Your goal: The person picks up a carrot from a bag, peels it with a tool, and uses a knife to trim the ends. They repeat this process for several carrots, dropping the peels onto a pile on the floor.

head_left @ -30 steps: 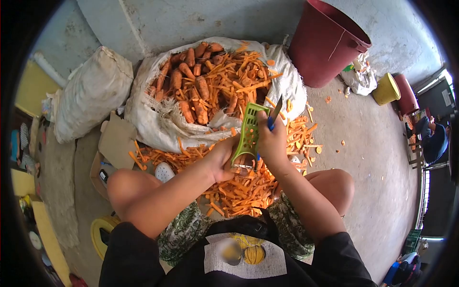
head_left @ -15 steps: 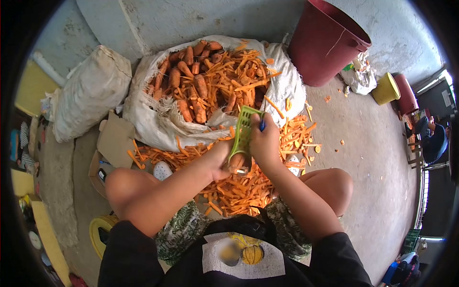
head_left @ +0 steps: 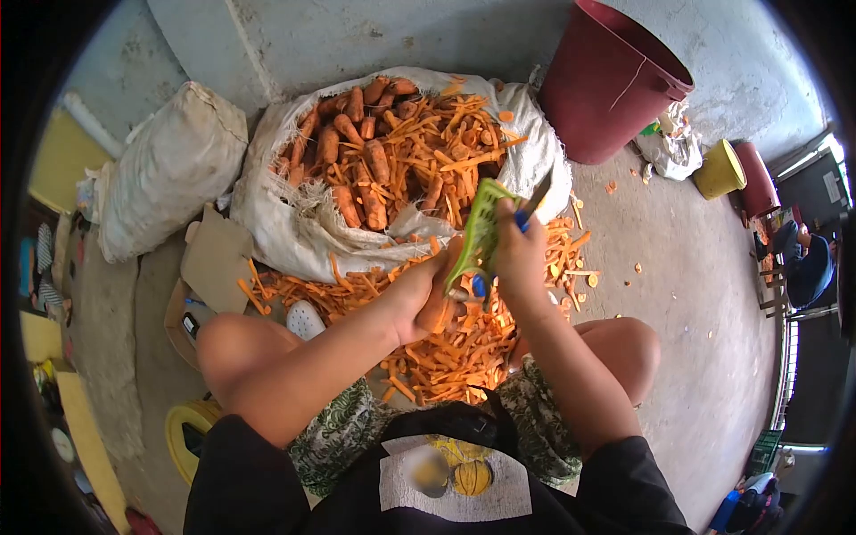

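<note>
Head view, which I monitor remotely: left hand (head_left: 412,306) closed around a carrot (head_left: 435,312), held above loose peelings (head_left: 450,367). Right hand (head_left: 519,259) grips a green peeler (head_left: 484,225) together with a blue-handled knife (head_left: 522,220); peeler slants down to the carrot. I note an open white sack (head_left: 299,227) of carrots and peelings beyond, red bucket (head_left: 599,98) beside it.
</note>
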Demonstrator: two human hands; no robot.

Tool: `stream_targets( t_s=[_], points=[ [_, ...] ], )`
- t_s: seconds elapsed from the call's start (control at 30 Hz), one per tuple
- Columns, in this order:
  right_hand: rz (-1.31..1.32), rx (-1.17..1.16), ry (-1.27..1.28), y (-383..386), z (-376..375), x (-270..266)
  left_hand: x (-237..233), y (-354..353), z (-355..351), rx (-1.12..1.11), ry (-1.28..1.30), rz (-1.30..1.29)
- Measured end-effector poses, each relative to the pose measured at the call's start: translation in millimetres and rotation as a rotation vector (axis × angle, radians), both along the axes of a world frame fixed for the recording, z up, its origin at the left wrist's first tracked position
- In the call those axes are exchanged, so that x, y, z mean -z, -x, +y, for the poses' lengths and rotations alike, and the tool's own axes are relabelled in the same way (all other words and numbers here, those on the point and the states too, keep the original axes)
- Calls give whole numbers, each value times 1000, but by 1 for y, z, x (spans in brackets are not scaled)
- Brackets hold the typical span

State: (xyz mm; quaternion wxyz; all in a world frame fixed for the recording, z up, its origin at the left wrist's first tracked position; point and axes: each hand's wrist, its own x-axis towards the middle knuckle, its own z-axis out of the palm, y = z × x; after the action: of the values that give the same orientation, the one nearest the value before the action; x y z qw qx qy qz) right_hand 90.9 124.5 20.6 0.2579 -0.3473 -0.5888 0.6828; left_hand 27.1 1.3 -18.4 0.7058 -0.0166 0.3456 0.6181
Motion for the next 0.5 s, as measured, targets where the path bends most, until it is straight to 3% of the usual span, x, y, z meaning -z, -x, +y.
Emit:
stream_targets(
  t_s=[0.07,0.2,0.4,0.5],
  points=[
    [42,-91,-121,0,-11,12,-15,-5,2,-105,125,137],
    [20,-133,-346,1,-16,25,-8,-7,1,-228,89,54],
    [-51,-112,-394,-1,-17,22,-4,-12,3,-292,54,13],
    [-212,-81,-582,-3,-16,20,-9,-9,4,-224,24,87]
  ],
)
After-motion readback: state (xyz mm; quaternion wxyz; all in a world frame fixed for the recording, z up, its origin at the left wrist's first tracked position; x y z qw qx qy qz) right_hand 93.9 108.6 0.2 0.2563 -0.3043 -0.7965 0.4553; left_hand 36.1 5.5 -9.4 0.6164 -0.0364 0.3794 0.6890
